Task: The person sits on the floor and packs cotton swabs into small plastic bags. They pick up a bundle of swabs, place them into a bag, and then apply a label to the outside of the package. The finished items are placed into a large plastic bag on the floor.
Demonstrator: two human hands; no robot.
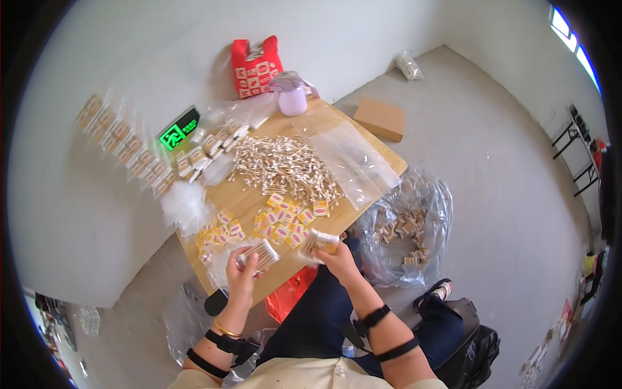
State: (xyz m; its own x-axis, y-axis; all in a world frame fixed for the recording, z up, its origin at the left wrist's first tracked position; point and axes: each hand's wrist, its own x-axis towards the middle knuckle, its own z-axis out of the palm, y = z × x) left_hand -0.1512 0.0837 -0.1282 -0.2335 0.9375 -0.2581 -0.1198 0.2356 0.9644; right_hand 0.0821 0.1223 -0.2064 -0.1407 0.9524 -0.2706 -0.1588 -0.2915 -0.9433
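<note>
Gripping a bundle of cotton swabs [259, 254], the left hand [241, 272] has fingers curled tight round it, above the near edge of the wooden table [382, 152]. Right hand [338, 259] pinches a second swab bundle [315, 244] just beside. Loose swab pile [285, 165] lies mid-table; yellow packets [282, 220] between pile and hands; clear bag of packed packs [402, 230] on the floor, right
</note>
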